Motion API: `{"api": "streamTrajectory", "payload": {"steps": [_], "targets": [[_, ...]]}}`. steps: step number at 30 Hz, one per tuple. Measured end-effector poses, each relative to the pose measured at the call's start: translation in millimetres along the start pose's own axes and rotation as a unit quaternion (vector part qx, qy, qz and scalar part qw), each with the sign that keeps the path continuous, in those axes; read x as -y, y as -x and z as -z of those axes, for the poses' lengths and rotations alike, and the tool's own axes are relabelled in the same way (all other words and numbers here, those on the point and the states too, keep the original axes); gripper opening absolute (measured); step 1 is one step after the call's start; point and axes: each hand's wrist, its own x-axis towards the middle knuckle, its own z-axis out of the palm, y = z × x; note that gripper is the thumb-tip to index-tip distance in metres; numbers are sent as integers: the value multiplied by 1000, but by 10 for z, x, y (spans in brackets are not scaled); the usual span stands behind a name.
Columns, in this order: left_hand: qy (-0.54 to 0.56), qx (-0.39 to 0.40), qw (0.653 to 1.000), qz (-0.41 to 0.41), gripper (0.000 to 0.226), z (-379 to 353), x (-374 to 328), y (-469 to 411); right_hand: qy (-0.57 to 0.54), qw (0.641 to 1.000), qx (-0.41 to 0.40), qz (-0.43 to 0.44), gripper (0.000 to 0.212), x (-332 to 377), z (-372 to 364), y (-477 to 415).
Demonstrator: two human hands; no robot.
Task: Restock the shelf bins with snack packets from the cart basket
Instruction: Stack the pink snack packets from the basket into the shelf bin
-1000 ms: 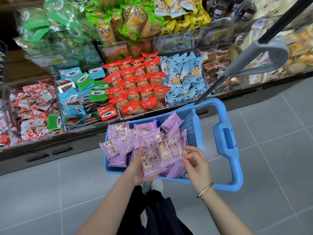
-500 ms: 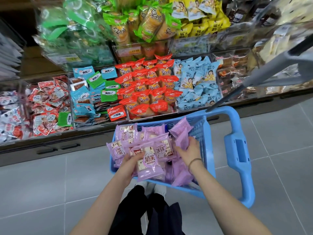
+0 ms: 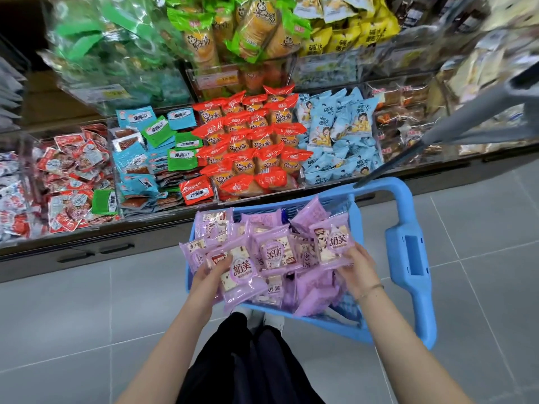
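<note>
Your left grip (image 3: 208,279) and right grip (image 3: 360,269) each hold a purple packet (image 3: 237,275) atop the others in the near blue cart basket (image 3: 408,258) (fingers mostly hidden, so probably pinching). Likely light, soft, slippery film: take them by the crimped edges, gently.

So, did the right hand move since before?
Yes. The right hand moved from the near rim of the blue basket further in, beside its right wall, holding a purple packet.
</note>
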Motion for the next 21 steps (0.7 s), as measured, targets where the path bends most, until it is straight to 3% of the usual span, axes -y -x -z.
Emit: {"api": "streamTrajectory", "payload": {"steps": [3,9,12,16,21], "targets": [[0,-9,1000,1,37,-114,-30,-13,-67,991,91,-74,17,47,34,223],[-30,-25,999,4,47,-371,-26,29,-18,983,145,-108,12,-187,-186,579],[-65,-30,997,2,61,-492,35,79,120,975,174,-73,10,-367,-360,708],[-70,17,997,-8,95,-566,63,188,321,928,189,14,11,-508,-487,765],[-50,4,998,-23,88,-348,114,196,447,858,244,61,26,-547,-598,731]]}}
